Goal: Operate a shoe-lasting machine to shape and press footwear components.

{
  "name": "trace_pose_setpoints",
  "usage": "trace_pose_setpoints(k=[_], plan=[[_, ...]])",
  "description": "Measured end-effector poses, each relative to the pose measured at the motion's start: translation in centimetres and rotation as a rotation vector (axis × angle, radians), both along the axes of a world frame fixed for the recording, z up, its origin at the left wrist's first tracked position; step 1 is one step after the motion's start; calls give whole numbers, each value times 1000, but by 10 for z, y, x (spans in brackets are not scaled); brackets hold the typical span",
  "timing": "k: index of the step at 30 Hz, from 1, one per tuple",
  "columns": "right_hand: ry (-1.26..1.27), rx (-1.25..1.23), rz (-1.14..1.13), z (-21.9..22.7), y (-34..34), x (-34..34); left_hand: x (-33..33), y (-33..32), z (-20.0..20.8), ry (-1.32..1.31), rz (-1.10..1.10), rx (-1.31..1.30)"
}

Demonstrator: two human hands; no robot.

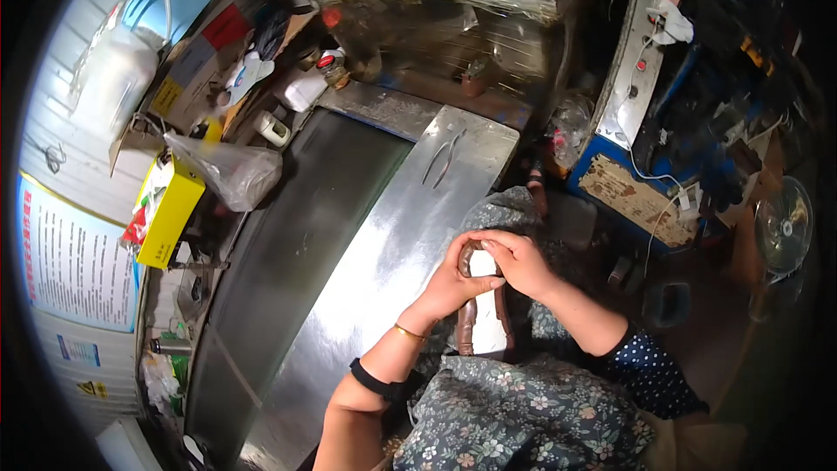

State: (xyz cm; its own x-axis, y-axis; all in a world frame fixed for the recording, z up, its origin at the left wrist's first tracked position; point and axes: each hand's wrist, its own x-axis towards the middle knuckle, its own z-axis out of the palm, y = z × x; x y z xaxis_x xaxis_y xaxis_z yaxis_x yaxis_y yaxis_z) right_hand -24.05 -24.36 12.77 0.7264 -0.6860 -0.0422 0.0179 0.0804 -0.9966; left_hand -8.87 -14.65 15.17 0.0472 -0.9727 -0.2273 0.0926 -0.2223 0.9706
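Note:
Over my lap, against a dark floral apron [523, 410], I hold a brown shoe upper on a last [488, 323], its white underside facing up. The brown edge wraps round the white bottom. My left hand [455, 281] is closed round the far end from the left, its thumb lying across the white face. From the right, my right hand [520, 262] grips the same end, with fingers pressed on the brown rim. Part of that end is hidden under the fingers. Metal pincers [443, 159] lie on the shiny metal tabletop [349, 279], beyond my hands.
A dark conveyor belt [296, 209] runs along the left of the metal top. Farther left are a yellow box [174, 214] and a clear plastic bag [240, 174]. A blue-sided machine [610, 176] stands at the far right, with a fan [785, 225] nearby.

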Motion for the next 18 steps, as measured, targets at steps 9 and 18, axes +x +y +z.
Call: trace_pose_setpoints(k=[9,18], plan=[[-273,324,73,4,-14,-55,-30,3,11,-322,-69,-237],[468,-751,266,24,101,-41,-22,38,27,282,819,-59]])
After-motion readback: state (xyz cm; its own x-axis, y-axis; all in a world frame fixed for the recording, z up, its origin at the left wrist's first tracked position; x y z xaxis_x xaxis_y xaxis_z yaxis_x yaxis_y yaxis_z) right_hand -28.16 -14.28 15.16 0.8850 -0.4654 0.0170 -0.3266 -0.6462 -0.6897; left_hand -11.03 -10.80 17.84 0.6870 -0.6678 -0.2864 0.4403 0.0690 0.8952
